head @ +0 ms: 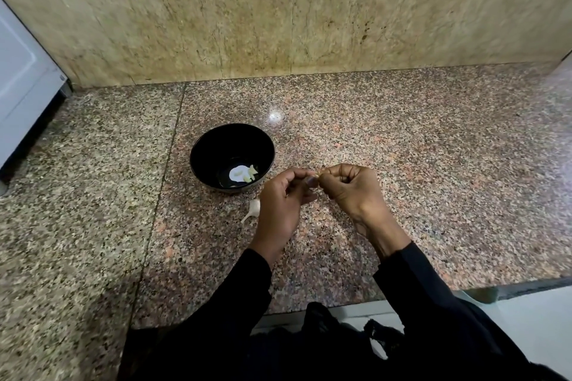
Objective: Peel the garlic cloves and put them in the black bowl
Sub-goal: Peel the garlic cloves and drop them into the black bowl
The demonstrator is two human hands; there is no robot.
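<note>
Both hands pinch one garlic clove (318, 176) between fingertips: left hand (280, 204), right hand (356, 192). Black bowl (198, 161) lies just left-forward of the grip, left hand nearer.

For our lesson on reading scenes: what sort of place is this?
Probably a home kitchen: a speckled granite counter against a stone backsplash, a black bowl holding peeled garlic.
</note>
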